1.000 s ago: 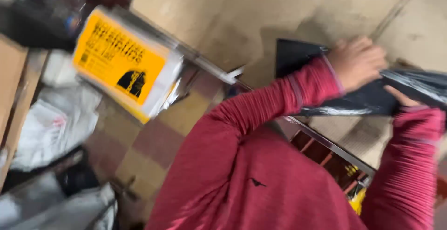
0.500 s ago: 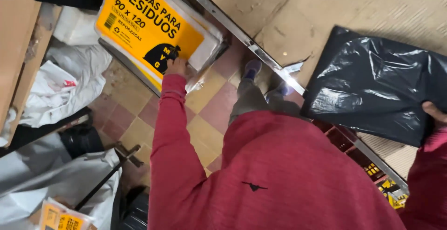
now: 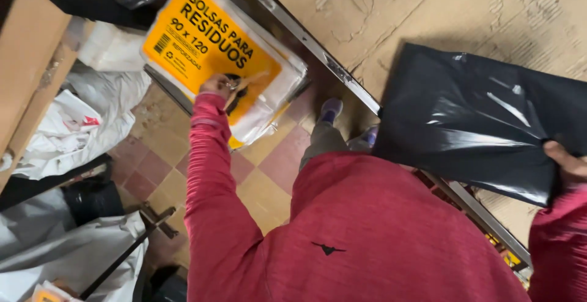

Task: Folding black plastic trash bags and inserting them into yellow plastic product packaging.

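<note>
Head view, looking down over a red-sleeved chest: the left hand [image 3: 218,85] reaches out at arm's length and rests its fingers on a flat pack of bags [image 3: 221,51], a clear-wrapped stack with a large yellow label, which lies tilted on something dark beyond the tiled floor; whether the fingers pinch the wrapping or only press on it cannot be told. Far off to the other side, the right hand [image 3: 565,162] is closed on the near edge of a black plastic bag [image 3: 483,118], which lies spread and slightly creased on the worktop [image 3: 428,14], a surface covered with worn brown cardboard. The two hands are well apart, each on its own thing. Between them runs the metal edge rail [image 3: 318,57] of the worktop, and below it the person's shoes [image 3: 331,110] stand on the checked floor tiles [image 3: 269,186]. Out past the left hand, beside the pack, lie crumpled white plastic bags [image 3: 67,137], with a wooden board [image 3: 27,63] just beyond them at the frame's edge.
</note>
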